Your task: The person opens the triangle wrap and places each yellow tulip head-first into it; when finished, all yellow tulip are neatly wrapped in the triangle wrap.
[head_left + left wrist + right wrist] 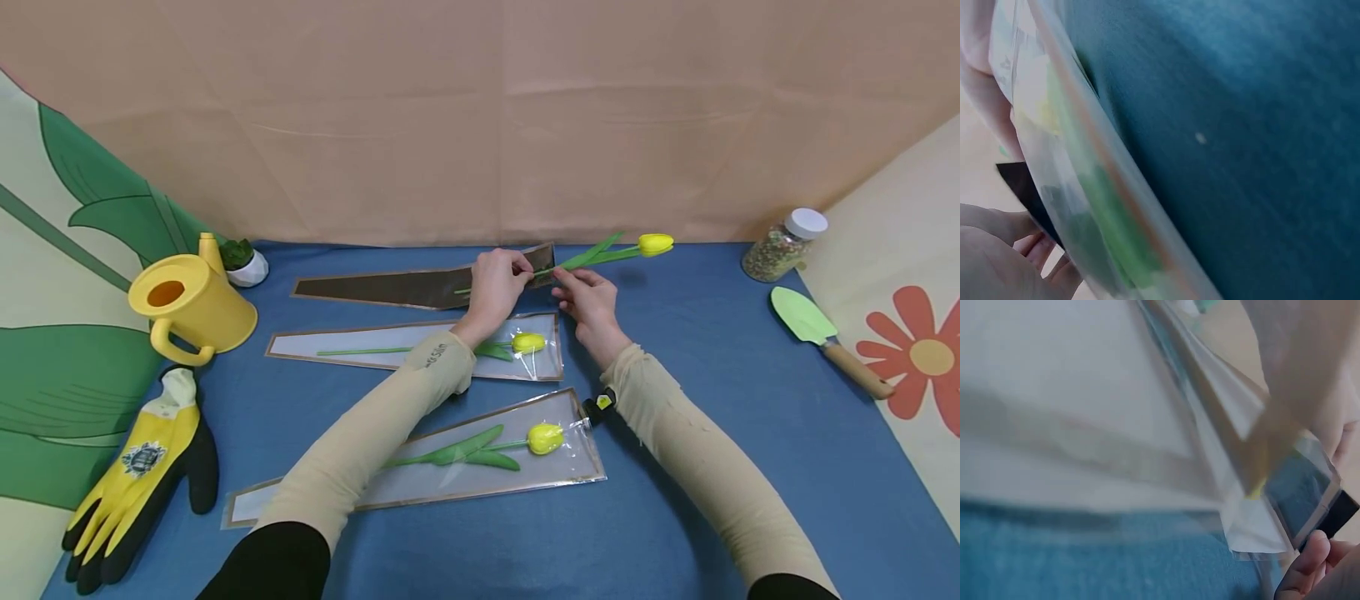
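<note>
A yellow artificial tulip (656, 244) lies lengthwise over the mouth of a dark flower sleeve (375, 287) at the back of the table. Its lower stem is inside the sleeve, and its bloom sticks out to the right. My right hand (588, 304) pinches the stem below the leaves. At the sleeve's mouth, my left hand (495, 287) grips the wrapper with curled fingers beside the stem; its palm side is hidden in the head view. In the left wrist view, the dark sleeve's corner (1025, 187) shows near blurred fingers.
Two clear-fronted sleeves, a middle one (442, 337) and a front one (577, 475), each hold a yellow tulip. At left are a yellow watering can (232, 312), potted succulent (247, 269) and work glove (146, 475). A lidded jar (772, 257) and trowel (798, 315) lie right.
</note>
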### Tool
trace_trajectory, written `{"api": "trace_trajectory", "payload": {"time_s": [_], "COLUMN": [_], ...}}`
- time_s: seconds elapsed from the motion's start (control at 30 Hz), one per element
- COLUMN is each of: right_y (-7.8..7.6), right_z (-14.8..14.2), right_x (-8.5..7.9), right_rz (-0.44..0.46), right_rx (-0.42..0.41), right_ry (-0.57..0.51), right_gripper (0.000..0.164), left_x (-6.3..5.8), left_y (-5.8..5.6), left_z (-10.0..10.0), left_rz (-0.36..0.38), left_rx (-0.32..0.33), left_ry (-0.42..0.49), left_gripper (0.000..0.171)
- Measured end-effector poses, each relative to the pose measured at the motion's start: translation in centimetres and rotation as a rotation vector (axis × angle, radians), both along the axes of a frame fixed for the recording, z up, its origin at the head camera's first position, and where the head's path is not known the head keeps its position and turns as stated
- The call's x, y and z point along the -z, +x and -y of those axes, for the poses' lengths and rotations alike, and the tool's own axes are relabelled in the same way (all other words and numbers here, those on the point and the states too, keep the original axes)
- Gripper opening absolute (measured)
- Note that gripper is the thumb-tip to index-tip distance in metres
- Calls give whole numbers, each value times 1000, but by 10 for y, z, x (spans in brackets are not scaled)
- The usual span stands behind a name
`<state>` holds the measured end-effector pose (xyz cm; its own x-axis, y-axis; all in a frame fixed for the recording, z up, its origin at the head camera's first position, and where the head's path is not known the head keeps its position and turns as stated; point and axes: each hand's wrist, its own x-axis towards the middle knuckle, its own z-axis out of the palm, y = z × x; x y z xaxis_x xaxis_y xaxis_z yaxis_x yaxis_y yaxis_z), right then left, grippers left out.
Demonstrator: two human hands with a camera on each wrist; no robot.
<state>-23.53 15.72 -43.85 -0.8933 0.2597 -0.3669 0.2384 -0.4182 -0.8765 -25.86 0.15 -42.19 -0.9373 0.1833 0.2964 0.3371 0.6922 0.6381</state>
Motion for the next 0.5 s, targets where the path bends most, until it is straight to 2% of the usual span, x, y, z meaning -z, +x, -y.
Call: {"api": "trace_trajectory", "payload": {"time_s": [0.27, 0.5], "right_y": [-2, -4], "right_z": [6, 11], "right_x": [3, 1], "right_rz": [-22, -22], "right_rx": [-25, -53], "right_ry": [84, 144], "right_gripper": [5, 11], "left_x": [-3, -5], "left_y": [3, 4], "left_z": [0, -2], "left_rz": [8, 15], "left_rx": [15, 16], "left_ry": [-30, -3], "left_gripper": [6, 5]}}
